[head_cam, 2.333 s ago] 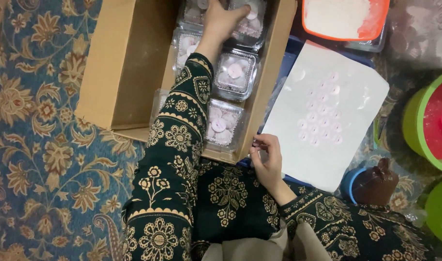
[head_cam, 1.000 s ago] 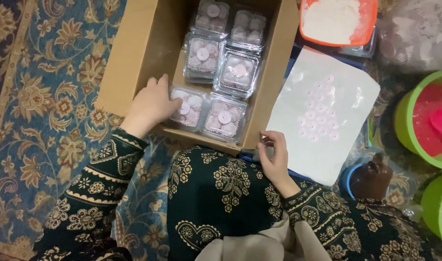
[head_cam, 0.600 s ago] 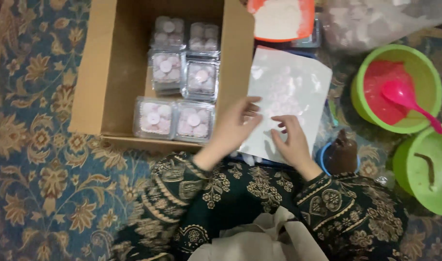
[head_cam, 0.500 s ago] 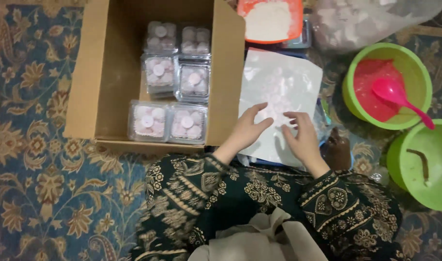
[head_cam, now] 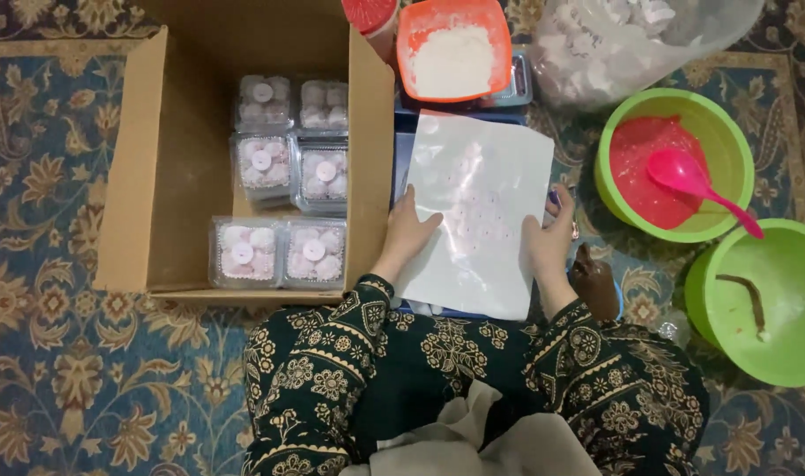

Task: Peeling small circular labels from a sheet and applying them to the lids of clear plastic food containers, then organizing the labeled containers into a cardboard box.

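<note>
I see my left hand (head_cam: 409, 236) resting flat, fingers spread, on the left edge of a white sheet (head_cam: 477, 211), and my right hand (head_cam: 550, 242) gripping the sheet's right edge, fingers loosely curled over it. The sheet lies between both hands, directly in front of my lap, with faint rows of pale round pieces showing through it. It seems to cover a blue tray (head_cam: 400, 167), of which I can make out only the rim.

Just left of the sheet stands an open cardboard box (head_cam: 147, 176) holding clear plastic containers (head_cam: 277, 251) of pink and white sweets, two in the near row and more stacked farther back. Beyond the sheet sits an orange tub (head_cam: 420, 40) of white powder. To the far right is a clear bag (head_cam: 631, 44) of white pieces. On the right a green bowl (head_cam: 609, 150) holds pink paste and a pink spoon (head_cam: 697, 181); nearer, a second green bowl (head_cam: 772, 353) is almost bare. Everything rests on a patterned carpet (head_cam: 59, 370).
</note>
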